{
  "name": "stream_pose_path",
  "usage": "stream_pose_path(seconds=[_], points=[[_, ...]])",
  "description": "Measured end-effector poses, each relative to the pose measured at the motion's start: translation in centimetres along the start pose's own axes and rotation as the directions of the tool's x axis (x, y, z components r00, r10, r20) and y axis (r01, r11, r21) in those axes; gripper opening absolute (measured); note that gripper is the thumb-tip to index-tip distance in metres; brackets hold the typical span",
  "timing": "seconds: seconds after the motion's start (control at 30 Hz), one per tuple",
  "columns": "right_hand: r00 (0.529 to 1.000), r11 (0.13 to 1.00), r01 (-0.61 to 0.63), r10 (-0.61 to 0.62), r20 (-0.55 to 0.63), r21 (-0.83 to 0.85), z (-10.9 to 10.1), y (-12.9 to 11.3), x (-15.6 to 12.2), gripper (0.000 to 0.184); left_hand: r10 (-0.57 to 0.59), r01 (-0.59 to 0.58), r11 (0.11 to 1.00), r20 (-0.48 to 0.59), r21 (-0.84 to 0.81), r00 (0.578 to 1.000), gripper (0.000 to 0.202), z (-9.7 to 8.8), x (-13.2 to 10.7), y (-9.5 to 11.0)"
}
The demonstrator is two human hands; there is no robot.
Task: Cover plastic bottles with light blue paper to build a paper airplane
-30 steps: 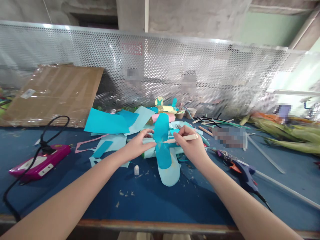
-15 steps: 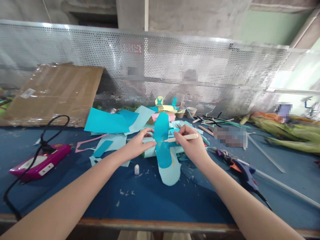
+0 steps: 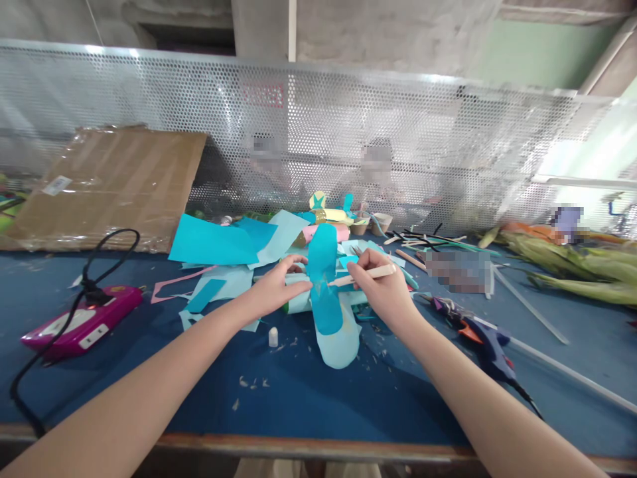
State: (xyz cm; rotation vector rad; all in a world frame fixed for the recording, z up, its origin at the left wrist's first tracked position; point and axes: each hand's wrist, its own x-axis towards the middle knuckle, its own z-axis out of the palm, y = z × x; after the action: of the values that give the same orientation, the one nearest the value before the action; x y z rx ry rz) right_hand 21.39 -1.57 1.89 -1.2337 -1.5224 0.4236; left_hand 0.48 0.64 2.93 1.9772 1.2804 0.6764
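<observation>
Near the right hand (image 3: 382, 289) (with white tool (image 3: 383, 271)), a glue gun (image 3: 490, 346).

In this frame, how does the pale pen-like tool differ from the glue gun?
The pen-like tool is held in the right hand; the glue gun lies on the table. The pen-like tool is slim and pale, while the glue gun is bulkier, dark blue with orange. The glue gun has a black cord; the pen-like tool shows none. Both point leftward.
</observation>
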Motion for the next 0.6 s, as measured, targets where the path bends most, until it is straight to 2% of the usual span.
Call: stream_pose_path(seconds=[0.6], points=[[1.0, 1.0, -0.006, 0.006, 0.017, 0.015, -0.04, -0.07, -0.13, 0.025, -0.009, 0.009, 1.0, 0.001, 0.005, 1.0, 0.059, 0.01, -0.01, -0.04]])
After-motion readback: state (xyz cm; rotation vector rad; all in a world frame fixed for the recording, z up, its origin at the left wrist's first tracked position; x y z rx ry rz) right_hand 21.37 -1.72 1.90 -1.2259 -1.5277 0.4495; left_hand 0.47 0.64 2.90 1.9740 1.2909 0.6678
